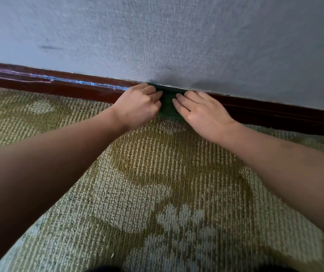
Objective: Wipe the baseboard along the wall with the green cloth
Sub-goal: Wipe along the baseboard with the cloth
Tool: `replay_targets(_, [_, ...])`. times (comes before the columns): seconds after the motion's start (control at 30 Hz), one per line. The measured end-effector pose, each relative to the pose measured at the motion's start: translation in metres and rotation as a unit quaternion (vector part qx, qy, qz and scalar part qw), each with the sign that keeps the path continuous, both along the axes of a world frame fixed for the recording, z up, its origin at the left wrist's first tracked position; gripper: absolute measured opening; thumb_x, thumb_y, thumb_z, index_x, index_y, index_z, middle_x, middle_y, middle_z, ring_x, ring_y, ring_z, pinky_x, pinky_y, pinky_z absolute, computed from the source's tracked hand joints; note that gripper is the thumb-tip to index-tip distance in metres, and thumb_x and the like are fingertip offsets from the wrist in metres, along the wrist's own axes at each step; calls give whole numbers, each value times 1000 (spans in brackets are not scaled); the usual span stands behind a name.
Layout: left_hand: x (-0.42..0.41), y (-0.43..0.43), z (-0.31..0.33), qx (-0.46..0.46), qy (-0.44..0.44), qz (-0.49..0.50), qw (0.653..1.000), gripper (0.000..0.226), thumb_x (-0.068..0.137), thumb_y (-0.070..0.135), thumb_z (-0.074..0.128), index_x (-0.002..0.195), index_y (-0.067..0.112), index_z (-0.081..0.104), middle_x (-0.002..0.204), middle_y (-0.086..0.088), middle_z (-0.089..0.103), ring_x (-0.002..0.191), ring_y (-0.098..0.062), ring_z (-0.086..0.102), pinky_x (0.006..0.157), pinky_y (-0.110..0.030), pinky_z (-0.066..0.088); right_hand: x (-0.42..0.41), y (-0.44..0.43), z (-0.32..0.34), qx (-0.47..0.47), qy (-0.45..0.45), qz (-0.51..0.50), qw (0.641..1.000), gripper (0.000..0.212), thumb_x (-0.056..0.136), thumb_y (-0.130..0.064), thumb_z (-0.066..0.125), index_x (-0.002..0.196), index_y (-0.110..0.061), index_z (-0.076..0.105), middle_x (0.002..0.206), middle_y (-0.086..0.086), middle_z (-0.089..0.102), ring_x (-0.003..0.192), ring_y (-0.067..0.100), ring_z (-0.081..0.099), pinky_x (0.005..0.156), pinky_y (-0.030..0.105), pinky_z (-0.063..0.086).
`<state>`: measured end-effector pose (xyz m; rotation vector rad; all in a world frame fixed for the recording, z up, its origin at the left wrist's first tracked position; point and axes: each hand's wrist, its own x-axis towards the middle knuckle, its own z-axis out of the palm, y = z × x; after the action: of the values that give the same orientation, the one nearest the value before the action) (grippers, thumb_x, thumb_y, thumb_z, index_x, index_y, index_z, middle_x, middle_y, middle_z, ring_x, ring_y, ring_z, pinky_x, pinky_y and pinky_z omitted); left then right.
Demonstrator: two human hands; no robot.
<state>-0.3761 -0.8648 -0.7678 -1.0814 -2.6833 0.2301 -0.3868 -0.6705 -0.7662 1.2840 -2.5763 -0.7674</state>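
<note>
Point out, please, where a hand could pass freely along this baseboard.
The carpet lies bare; the baseboard runs free left of the left hand and right of the right hand. Crowded only at the green cloth.

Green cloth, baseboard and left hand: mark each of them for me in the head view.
green cloth [168, 107], head view, on its exposed middle strip.
baseboard [275, 114], head view, on the dark front face at the right.
left hand [137, 107], head view, on the back of the hand.

Open carpet [157, 183] below the hands; wall [176, 36] and baseboard [275, 112] straight ahead.
</note>
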Motion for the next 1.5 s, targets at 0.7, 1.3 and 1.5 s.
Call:
replay_targets(0.7, [3, 9, 3, 18, -13, -10, 1000, 21, 57, -8, 78, 76, -9, 69, 92, -27, 68, 79, -36, 67, 70, -44, 55, -7, 12, 2, -87, -138, -35, 986, 55, 90, 0, 42, 143, -6, 25, 146, 12, 31, 130, 25, 27, 107, 34, 20])
replay_targets(1.3, [-6, -14, -3, 3, -33, -16, 999, 22, 57, -9, 79, 77, -8, 70, 97, -24, 69, 82, -33, 68, 72, -43, 55, -12, -3, -11, -78, -123, 4, 989, 54, 93, 2, 38, 143, -1, 20, 148, 15, 27, 134, 27, 23, 107, 34, 20])
replay_targets(1.5, [-2, -46, -1, 3, -32, -3, 999, 21, 59, -11, 78, 78, -10, 70, 97, -26, 68, 82, -37, 67, 72, -48, 54, -16, -47, -9, -55, -104, 1, 993, 49, 93, -3, 38, 141, -2, 26, 145, 15, 34, 129, 26, 29, 102, 34, 28])
